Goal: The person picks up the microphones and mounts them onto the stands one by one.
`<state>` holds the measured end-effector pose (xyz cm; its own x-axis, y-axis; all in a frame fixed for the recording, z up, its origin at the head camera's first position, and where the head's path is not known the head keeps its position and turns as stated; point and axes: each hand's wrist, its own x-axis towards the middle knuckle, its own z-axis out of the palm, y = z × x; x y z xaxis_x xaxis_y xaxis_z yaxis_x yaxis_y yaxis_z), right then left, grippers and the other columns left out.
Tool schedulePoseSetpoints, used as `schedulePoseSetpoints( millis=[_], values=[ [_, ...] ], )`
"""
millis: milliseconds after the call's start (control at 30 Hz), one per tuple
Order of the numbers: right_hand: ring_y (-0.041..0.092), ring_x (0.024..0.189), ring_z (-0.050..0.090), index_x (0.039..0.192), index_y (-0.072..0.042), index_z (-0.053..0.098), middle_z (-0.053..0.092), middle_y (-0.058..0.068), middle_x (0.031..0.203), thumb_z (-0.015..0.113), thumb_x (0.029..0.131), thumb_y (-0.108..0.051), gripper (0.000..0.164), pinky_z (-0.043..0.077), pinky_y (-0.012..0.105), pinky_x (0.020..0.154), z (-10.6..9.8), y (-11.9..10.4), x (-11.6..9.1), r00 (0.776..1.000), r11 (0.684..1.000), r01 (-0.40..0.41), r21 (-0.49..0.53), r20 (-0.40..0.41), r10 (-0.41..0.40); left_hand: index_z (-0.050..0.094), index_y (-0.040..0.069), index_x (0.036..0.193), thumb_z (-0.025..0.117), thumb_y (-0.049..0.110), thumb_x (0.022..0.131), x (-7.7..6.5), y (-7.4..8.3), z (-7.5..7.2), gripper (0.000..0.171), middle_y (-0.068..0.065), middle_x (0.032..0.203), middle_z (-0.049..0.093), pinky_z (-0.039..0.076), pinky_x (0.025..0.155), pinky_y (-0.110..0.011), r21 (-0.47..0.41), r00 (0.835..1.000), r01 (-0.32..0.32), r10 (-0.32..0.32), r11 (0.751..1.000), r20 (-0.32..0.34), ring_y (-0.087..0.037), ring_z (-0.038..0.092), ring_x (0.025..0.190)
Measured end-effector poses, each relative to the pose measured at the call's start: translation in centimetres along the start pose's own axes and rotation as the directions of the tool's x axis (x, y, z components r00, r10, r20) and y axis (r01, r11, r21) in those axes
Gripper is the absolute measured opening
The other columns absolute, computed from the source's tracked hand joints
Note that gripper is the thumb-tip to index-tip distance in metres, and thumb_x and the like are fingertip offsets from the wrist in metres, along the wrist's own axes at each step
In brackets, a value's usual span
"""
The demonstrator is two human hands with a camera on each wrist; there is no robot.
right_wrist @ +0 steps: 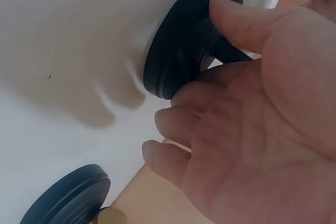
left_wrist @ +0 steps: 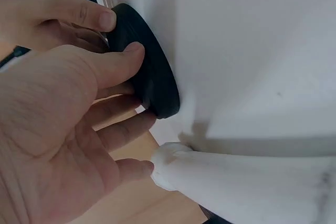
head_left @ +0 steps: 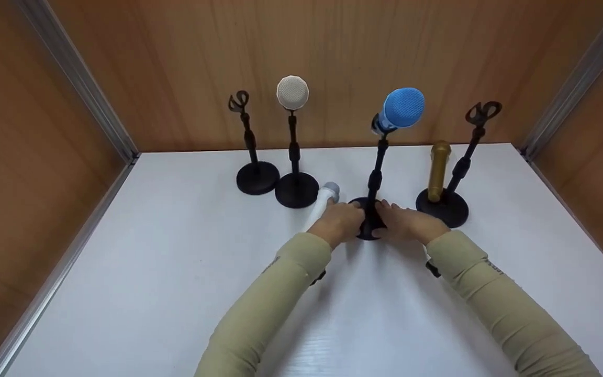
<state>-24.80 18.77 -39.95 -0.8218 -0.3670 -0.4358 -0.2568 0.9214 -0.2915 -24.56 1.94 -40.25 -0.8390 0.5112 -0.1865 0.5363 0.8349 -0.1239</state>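
Note:
A black microphone stand (head_left: 375, 180) with a blue-headed microphone (head_left: 404, 108) in its clip stands between both hands. My left hand (head_left: 339, 222) grips the left side of its round base (left_wrist: 151, 61), thumb on the rim and fingers around the edge. From the other side my right hand (head_left: 405, 222) holds the same base (right_wrist: 181, 40), its thumb on top and the lower fingers spread beyond the edge. Beside the left hand lies a white microphone (head_left: 320, 205) with a grey head; in the left wrist view its end is close to the little finger.
Back left are a stand with a bare clip (head_left: 249, 139) and another with a white-headed microphone (head_left: 292, 93). On the right, a gold microphone (head_left: 439, 170) leans upright on the base of a bare-clip stand (head_left: 461, 167). Wooden panels (head_left: 186, 73) enclose the white table (head_left: 176, 262).

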Motion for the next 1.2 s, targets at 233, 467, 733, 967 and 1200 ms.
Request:
schedulePoseSetpoints(
  millis=[233, 467, 733, 967, 1200],
  values=[
    [0.047, 0.148, 0.018, 0.16, 0.003, 0.004, 0.012, 0.033, 0.162, 0.046, 0.108, -0.038, 0.078, 0.019, 0.06, 0.119, -1.2, 1.5, 1.8, 1.0, 0.999, 0.009, 0.032, 0.007, -0.009, 0.062, 0.014, 0.139, 0.065, 0.034, 0.101, 2.5, -0.7, -0.2, 0.043, -0.004, 0.138, 0.062, 0.032, 0.116, -0.056, -0.039, 0.999, 0.052, -0.052, 0.998, -0.007, -0.026, 0.06, 0.124],
    [0.043, 0.151, 0.008, 0.161, -0.001, 0.0, -0.002, 0.025, 0.166, 0.044, 0.108, -0.035, 0.077, 0.012, 0.058, 0.121, -2.4, 2.0, 3.7, 0.999, 0.999, 0.001, 0.043, 0.033, -0.002, 0.063, 0.014, 0.137, 0.062, 0.026, 0.102, 4.1, -1.4, -0.3, 0.037, -0.004, 0.14, 0.061, 0.029, 0.119, -0.051, -0.045, 0.998, 0.068, -0.068, 0.997, -0.014, -0.025, 0.06, 0.125],
    [0.041, 0.152, 0.006, 0.161, -0.003, 0.0, 0.001, 0.024, 0.166, 0.044, 0.107, -0.036, 0.077, 0.011, 0.056, 0.122, -3.0, 3.0, 5.0, 0.999, 0.996, -0.031, 0.08, 0.024, 0.029, 0.065, 0.012, 0.135, 0.054, 0.014, 0.105, 6.0, -1.5, -0.2, 0.032, -0.005, 0.137, 0.063, 0.036, 0.116, -0.047, -0.053, 0.995, 0.098, -0.099, 0.994, -0.013, -0.024, 0.06, 0.125],
    [0.04, 0.153, 0.005, 0.163, -0.012, 0.001, 0.002, 0.02, 0.167, 0.046, 0.106, -0.04, 0.078, 0.009, 0.059, 0.121, -3.5, 3.2, 5.6, 0.996, 0.986, -0.084, 0.146, 0.042, 0.079, 0.066, 0.012, 0.133, 0.057, 0.01, 0.104, 6.7, -1.7, -0.1, 0.03, -0.006, 0.134, 0.064, 0.043, 0.11, -0.041, -0.093, 0.992, 0.127, -0.127, 0.988, 0.006, -0.025, 0.062, 0.122],
    [0.042, 0.152, 0.008, 0.163, -0.011, 0.001, 0.008, 0.021, 0.167, 0.047, 0.105, -0.04, 0.08, 0.01, 0.062, 0.12, -3.9, 3.2, 5.6, 0.996, 0.984, -0.089, 0.156, 0.026, 0.086, 0.067, 0.01, 0.13, 0.056, 0.01, 0.104, 6.9, -1.8, -0.3, 0.028, -0.006, 0.128, 0.067, 0.052, 0.099, -0.036, -0.062, 0.992, 0.125, -0.127, 0.99, -0.027, -0.025, 0.066, 0.113]
  ],
)
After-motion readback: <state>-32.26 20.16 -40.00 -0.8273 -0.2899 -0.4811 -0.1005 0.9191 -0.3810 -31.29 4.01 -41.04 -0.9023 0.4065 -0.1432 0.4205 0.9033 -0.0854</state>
